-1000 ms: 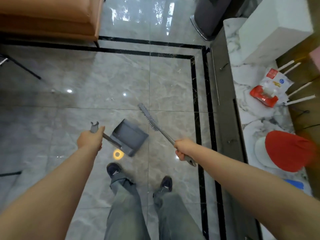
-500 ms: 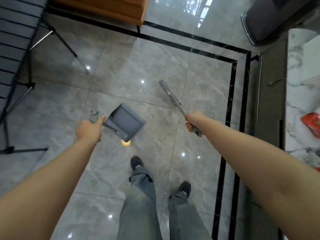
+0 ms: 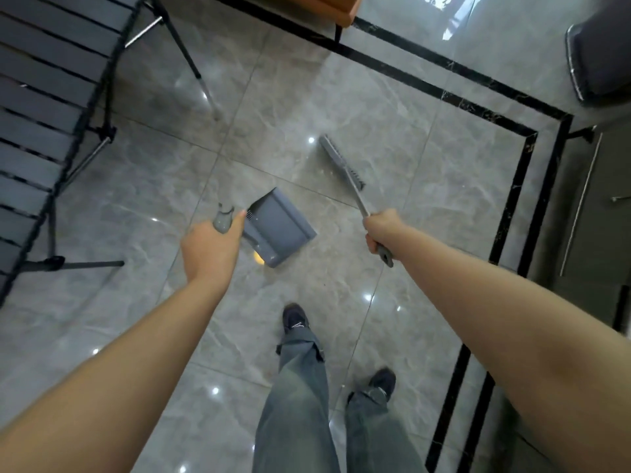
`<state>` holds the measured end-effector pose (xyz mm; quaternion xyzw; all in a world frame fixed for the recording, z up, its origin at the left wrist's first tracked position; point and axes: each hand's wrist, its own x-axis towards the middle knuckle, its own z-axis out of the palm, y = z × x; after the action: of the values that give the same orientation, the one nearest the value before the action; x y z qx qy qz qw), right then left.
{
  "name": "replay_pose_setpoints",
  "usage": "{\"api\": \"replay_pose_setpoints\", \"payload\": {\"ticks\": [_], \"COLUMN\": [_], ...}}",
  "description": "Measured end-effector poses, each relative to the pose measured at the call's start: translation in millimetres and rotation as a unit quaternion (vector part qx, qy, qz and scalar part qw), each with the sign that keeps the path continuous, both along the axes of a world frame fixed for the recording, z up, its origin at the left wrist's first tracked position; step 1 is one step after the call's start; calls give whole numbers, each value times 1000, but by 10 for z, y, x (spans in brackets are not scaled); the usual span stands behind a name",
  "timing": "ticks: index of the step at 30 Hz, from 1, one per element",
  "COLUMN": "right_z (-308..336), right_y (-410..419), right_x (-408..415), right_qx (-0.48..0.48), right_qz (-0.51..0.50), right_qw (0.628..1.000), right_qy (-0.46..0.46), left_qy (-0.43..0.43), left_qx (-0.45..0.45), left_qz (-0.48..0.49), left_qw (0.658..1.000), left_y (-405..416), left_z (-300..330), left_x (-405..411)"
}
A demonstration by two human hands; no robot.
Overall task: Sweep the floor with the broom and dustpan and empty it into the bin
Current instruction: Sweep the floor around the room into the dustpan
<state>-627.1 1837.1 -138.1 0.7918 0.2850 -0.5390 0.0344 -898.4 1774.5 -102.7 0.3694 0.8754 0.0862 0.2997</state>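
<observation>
Compared with the picture half a second before, the view had swung further left: the slatted black rack (image 3: 41,107) filled more of the upper left, the orange sofa (image 3: 327,6) had shrunk to a sliver at the top edge, and the white marble surface with the red packet had gone out of sight. The dustpan (image 3: 278,230) remained the landmark at the middle of the grey tiled floor (image 3: 426,206). The left hand (image 3: 211,249), just left of the dustpan, was closed around the dustpan's handle, whose forked grey end stuck up above the knuckles. The dustpan's long axis ran from that hand toward the lower right, its open mouth pointing that way and tipped downward; whether its lip touched the floor could not be told. A small yellow spot (image 3: 258,257) showed at its lower edge. The broom (image 3: 345,169) lay up and to the right of the dustpan, apart from it, held by the right hand (image 3: 384,230), which was wrapped shut around the shaft with the handle's end poking out below the fist. Its long axis ran diagonally, the bristle head pointing up-left, away from the person. Below the dustpan stood the person's two dark shoes, the left shoe (image 3: 294,319) ahead of the other.
</observation>
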Motion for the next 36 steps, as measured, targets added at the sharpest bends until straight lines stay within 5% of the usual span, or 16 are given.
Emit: {"api": "replay_pose_setpoints", "payload": {"ticks": [7, 15, 36], "right_z": [385, 678, 452], "right_y": [-1123, -1378, 1604], "right_x": [-734, -692, -461], "right_qx": [-48, -58, 52], "right_qz": [92, 42, 66], "right_qw": [992, 992, 996], "right_qy": [65, 103, 7], "left_qy": [26, 3, 22], "left_qx": [20, -30, -1], "left_qz": [19, 39, 153], "left_qw": [999, 999, 988], "left_y": [25, 49, 767], "left_z": [71, 237, 231], "left_x": [146, 40, -658]}}
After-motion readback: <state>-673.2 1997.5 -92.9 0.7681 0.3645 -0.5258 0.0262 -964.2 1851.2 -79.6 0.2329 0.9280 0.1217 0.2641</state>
